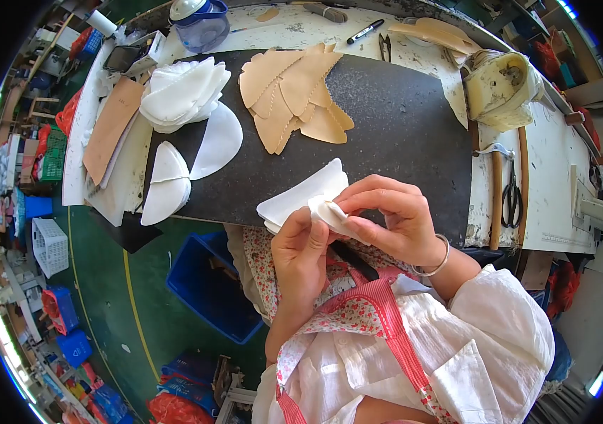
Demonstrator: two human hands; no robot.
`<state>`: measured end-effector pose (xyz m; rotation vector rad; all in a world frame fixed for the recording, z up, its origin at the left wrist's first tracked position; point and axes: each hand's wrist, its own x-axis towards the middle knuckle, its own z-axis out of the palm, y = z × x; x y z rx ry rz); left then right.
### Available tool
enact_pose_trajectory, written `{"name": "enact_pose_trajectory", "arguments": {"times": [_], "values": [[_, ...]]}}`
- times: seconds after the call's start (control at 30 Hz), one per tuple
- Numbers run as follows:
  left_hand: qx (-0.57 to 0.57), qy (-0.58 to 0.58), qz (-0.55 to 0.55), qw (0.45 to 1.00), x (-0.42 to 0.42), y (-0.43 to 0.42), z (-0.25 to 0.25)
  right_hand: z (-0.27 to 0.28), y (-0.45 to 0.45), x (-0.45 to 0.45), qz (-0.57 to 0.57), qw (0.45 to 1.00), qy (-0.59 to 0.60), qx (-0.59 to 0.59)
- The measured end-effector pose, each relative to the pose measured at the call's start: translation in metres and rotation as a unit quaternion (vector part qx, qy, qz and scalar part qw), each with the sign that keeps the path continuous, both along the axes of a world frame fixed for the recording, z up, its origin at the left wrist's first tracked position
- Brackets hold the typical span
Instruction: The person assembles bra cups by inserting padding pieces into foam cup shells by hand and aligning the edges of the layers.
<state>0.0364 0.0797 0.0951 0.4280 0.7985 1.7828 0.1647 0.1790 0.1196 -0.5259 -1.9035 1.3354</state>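
Near the front edge of the black mat (400,113), my left hand (303,247) and my right hand (390,215) pinch a small white folded piece (328,212) between them. Just behind my hands lies a white curved piece (305,191), partly covered by them. A fanned pile of tan pieces (291,92) with zigzag edges rests at the back of the mat. To its left sit a stack of white pieces (185,92), a single white rounded piece (218,141) and a smaller white stack (167,185).
Scissors (511,201) and a wooden-handled hammer (496,191) lie on the right. A yellowish container (503,88) stands at the back right. At the back are a marker (365,32) and a clear jar (201,30). A blue bin (209,290) stands below the table's front edge.
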Motion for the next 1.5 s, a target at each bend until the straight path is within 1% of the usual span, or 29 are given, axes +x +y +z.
{"name": "enact_pose_trajectory", "arguments": {"times": [0.13, 0.23, 0.33, 0.53, 0.6, 0.63, 0.67, 0.73, 0.83, 0.93, 1.03, 1.13, 1.23, 1.33, 1.43, 1.5], "values": [[-0.01, 0.027, -0.014, 0.999, 0.001, 0.001, 0.001, 0.0, 0.003, 0.003, 0.008, 1.0, -0.006, 0.021], [-0.003, 0.05, -0.022, 0.999, 0.0, 0.0, 0.002, 0.006, 0.003, 0.005, 0.012, 1.0, -0.016, 0.017], [-0.017, 0.056, -0.012, 0.998, 0.001, -0.003, 0.008, 0.009, 0.003, 0.004, 0.019, 0.999, -0.012, 0.029], [0.044, 0.0, -0.049, 0.998, -0.003, -0.003, 0.004, 0.004, 0.0, 0.008, 0.006, 0.999, -0.034, 0.015], [0.079, 0.006, -0.069, 0.995, -0.005, 0.003, 0.007, 0.007, -0.003, 0.004, -0.031, 0.998, -0.037, 0.039], [0.07, 0.017, -0.065, 0.995, -0.004, 0.004, 0.008, 0.008, -0.005, 0.003, -0.05, 0.997, -0.039, 0.051], [0.06, 0.028, -0.061, 0.996, -0.003, 0.005, 0.009, 0.008, -0.006, 0.003, -0.054, 0.998, -0.031, 0.031], [-0.012, 0.067, -0.024, 0.997, 0.004, 0.004, 0.01, 0.005, -0.008, 0.003, -0.06, 0.998, -0.014, -0.007], [0.003, 0.222, 0.01, 0.975, 0.008, 0.004, -0.004, -0.008, -0.008, 0.006, -0.071, 0.982, 0.015, -0.173], [0.009, 0.335, 0.062, 0.94, 0.011, 0.011, -0.007, -0.014, -0.01, 0.003, -0.058, 0.977, 0.04, -0.203], [0.006, 0.382, 0.087, 0.92, 0.01, 0.011, -0.01, -0.012, -0.01, 0.002, -0.018, 0.977, 0.05, -0.205], [0.004, 0.392, 0.073, 0.917, 0.005, 0.011, -0.007, -0.015, -0.005, 0.004, 0.019, 0.97, 0.066, -0.235], [-0.013, 0.424, 0.044, 0.904, -0.001, 0.012, -0.003, -0.01, 0.0, 0.007, 0.035, 0.969, 0.038, -0.243], [0.004, 0.459, 0.053, 0.887, -0.002, 0.015, -0.002, -0.009, 0.009, 0.012, 0.057, 0.992, 0.001, -0.11], [0.004, 0.489, 0.031, 0.872, -0.006, 0.014, -0.002, -0.005, 0.011, 0.013, 0.066, 0.993, 0.003, -0.1], [0.015, 0.49, 0.03, 0.871, -0.009, 0.016, -0.003, -0.005, 0.011, 0.014, 0.042, 0.997, -0.021, -0.054]]}}
